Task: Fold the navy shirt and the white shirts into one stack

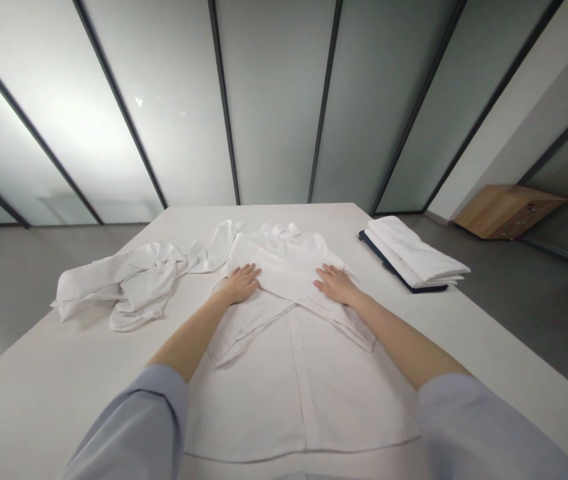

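Note:
A white button-up shirt [289, 373] lies spread flat on the white table [489, 347], collar away from me, its sleeves folded across the chest. My left hand [241, 283] rests flat on the left part of the shirt, fingers stretched out. My right hand [335, 283] lies flat on the folded sleeve at the right, fingers also extended. Neither hand holds anything.
A crumpled pile of white garments [129, 283] lies on the table to the left. A stack of folded white shirts [417, 253] sits on a dark board at the right. Frosted glass panels stand behind the table; a wooden cabinet [509, 210] is on the floor at far right.

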The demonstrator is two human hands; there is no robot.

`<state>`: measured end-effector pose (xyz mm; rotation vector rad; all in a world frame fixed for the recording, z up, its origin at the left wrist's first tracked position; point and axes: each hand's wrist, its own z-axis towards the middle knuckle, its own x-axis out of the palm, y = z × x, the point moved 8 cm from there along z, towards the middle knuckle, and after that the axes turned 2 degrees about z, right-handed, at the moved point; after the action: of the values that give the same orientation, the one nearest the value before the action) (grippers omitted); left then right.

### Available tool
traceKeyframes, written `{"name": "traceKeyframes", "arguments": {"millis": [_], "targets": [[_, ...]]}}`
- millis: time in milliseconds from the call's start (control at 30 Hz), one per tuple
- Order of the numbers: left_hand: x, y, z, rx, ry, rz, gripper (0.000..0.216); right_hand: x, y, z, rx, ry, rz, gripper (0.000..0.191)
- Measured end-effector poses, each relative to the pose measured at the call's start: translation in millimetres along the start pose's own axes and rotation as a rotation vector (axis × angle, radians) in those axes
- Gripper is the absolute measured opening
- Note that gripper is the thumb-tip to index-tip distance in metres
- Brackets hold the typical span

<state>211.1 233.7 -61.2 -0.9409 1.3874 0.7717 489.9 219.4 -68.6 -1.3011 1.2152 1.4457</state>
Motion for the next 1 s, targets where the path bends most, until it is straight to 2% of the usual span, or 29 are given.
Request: {"name": "traceKeyframes", "arguments": {"millis": [100,200,367,467,600,733,800,933,1000], "targets": [[-5.4,-1.1,2.0,-0.002,-0.046,-0.025,0.052,5.7,-4.1,-6.3,0.0,-0.007,-0.041,0.059],[-11.0,6.5,3.6,-0.089,-0.135,0.015,0.053,3.2,-5.3,-12.3,-0.001,0.0,-0.064,0.06],[-1.8,10.1,-3.7,-0.119,-0.087,0.071,0.059,-7.0,2.1,-23.2,-0.006,-0.007,-0.122,0.057],[-11.3,6.2,-9.0,-0.111,-0.11,0.095,0.055,-17.1,10.1,-25.7,-0.03,0.041,-0.158,0.052],[-30.6,3.2,-1.2,-0.193,-0.06,0.138,0.056,-36.3,17.4,-12.8,-0.015,0.117,-0.183,0.043],[-45.5,-2.3,15.0,-0.209,-0.19,0.164,0.054,-49.4,25.6,16.1,-0.031,-0.011,-0.127,0.044],[-38.3,-2.4,21.5,-0.18,-0.217,0.14,0.055,-42.1,25.8,28.1,-0.035,-0.056,-0.095,0.049],[-7.8,8.8,27.5,-0.198,-0.092,0.078,0.06,-13.0,15.2,37.9,0.025,-0.029,-0.053,0.058],[-2.1,11.6,24.9,-0.21,-0.073,0.072,0.061,-3.5,12.4,36.0,0.036,-0.01,-0.044,0.059]]}}
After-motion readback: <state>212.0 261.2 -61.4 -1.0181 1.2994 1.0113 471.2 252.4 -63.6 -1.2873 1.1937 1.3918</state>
